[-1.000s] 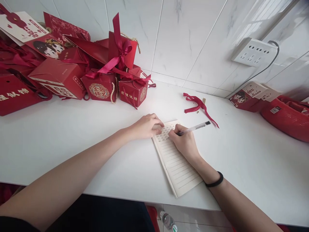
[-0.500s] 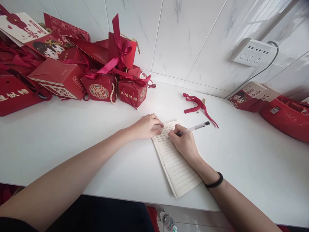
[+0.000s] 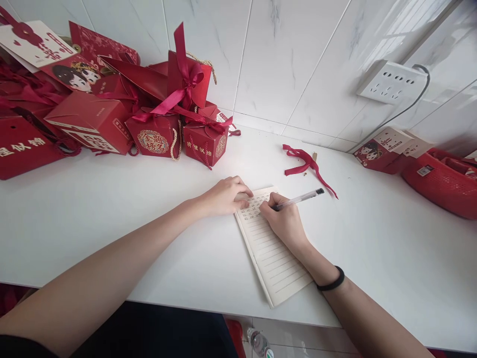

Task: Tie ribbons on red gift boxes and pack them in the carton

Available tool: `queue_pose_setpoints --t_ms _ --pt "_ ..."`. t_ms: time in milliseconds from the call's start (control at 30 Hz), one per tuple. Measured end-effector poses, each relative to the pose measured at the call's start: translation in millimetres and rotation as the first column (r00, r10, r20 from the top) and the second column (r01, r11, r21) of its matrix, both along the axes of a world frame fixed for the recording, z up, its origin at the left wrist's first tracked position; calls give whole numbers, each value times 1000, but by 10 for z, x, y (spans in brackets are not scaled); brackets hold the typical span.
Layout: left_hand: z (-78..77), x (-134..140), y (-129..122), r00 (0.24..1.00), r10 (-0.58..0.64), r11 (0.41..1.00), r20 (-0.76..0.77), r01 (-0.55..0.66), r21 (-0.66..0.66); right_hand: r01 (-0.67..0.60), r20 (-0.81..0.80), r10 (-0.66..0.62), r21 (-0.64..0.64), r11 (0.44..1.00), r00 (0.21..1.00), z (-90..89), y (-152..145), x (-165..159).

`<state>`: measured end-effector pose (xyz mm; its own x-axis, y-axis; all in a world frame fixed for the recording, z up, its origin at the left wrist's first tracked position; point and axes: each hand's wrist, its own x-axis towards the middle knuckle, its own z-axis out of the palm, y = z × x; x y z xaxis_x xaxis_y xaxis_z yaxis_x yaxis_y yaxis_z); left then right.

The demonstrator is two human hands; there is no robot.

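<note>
A lined notebook (image 3: 274,263) lies open on the white table (image 3: 112,219), with a few rows of handwriting at its top. My right hand (image 3: 285,221) grips a clear pen (image 3: 301,198), its tip on the written lines. My left hand (image 3: 225,195) rests flat on the notebook's top left corner, fingers curled and pressing the page down. A black band (image 3: 331,282) circles my right wrist.
Several red gift boxes with ribbons (image 3: 156,132) are piled at the back left against the tiled wall. A loose red ribbon (image 3: 303,161) lies beyond the notebook. A red basket (image 3: 443,181) and a printed box (image 3: 383,148) stand at the right, under a power strip (image 3: 391,82).
Almost nothing differs. My right hand with the pen has shifted very slightly along the written line; my left hand stays on the notebook corner.
</note>
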<state>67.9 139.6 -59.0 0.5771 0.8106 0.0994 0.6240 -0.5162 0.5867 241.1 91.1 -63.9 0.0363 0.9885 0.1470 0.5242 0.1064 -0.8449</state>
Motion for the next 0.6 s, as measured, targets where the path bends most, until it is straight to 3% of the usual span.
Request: queue_pose_setpoints --t_ms 600 --pt "-20 -12 8 1000 -7 1000 4 7 -8 2 -6 -2 -26 1000 1000 4 -3 -5"
